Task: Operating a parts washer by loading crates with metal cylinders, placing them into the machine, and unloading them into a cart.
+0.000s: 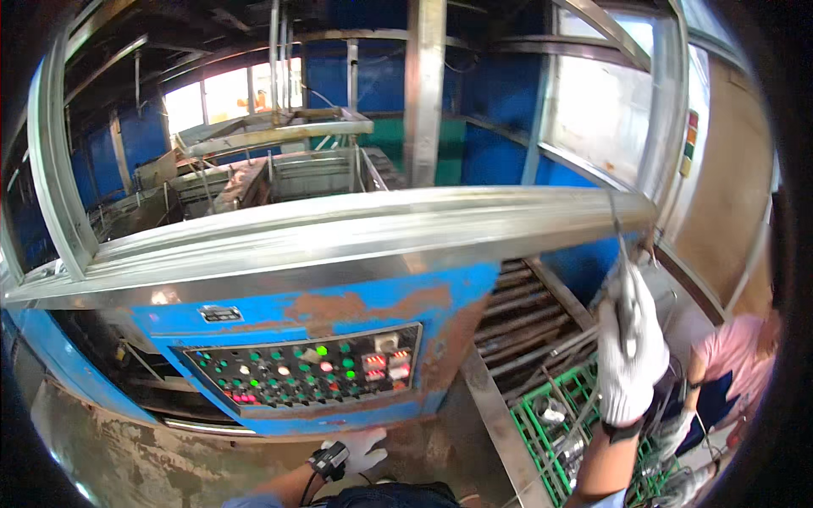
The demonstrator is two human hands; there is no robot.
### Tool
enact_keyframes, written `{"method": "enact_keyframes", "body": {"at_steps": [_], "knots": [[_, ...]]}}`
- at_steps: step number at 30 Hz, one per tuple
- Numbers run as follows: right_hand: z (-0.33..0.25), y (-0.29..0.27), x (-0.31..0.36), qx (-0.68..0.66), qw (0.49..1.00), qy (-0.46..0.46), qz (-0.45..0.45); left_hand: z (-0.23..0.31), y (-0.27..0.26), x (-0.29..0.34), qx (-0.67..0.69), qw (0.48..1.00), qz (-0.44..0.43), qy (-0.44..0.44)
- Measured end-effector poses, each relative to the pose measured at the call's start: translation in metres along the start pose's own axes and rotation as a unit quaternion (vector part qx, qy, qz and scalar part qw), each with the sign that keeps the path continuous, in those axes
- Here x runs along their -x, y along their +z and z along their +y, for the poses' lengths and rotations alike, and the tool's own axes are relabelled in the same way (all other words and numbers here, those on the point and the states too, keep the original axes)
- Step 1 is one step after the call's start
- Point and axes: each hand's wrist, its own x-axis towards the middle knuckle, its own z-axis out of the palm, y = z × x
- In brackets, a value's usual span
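right hand (pixel 631 351), white glove, grip pinching thin metal hook rod (pixel 622 254) raised at right, above green crate (pixel 542 423) | left hand (pixel 360 449) low near, fingers spread, empty | risk: rod may snag machine rail (pixel 381 220), slip from glove onto co-worker (pixel 732 356) far right

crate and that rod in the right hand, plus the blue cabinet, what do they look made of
Crate: probably moulded plastic, bright green with an open grid. Rod, gripped by the gloved right hand: looks like bare metal, thin, grey and slightly shiny. Cabinet: likely painted steel, blue paint flaked off to brown rust patches, with a brushed, silvery metal rim on top.
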Motion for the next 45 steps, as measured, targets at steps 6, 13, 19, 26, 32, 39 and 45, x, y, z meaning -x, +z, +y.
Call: {"method": "enact_keyframes", "body": {"at_steps": [6, 13, 19, 26, 32, 39, 45], "knots": [[-0.106, 0.139, -0.113, -0.109, 0.972, -0.206, 0.036, -0.065, -0.013, 0.047, 0.035, 0.989, 0.114, -0.092], [-0.195, 0.248, -0.129, -0.072, 0.948, -0.273, -0.149, -0.097, 0.025, 0.063, 0.097, 0.972, 0.117, -0.176], [-0.181, 0.253, -0.113, -0.029, 0.964, -0.168, -0.202, -0.115, 0.051, 0.045, 0.020, 0.951, 0.305, 0.041], [-0.103, 0.130, -0.015, -0.205, 0.963, -0.163, -0.073, -0.010, -0.042, -0.028, -0.010, 0.998, 0.010, 0.065], [0.043, -0.038, 0.080, 0.104, 0.978, 0.026, -0.179, 0.129, -0.063, -0.083, -0.003, 0.983, -0.133, 0.123], [0.159, -0.234, 0.241, 0.443, 0.749, 0.387, -0.304, 0.309, 0.037, -0.140, -0.042, 0.839, 0.026, 0.542], [0.174, -0.271, 0.337, 0.377, 0.837, 0.309, -0.250, 0.436, 0.136, -0.198, -0.131, 0.832, -0.092, 0.531]]}}
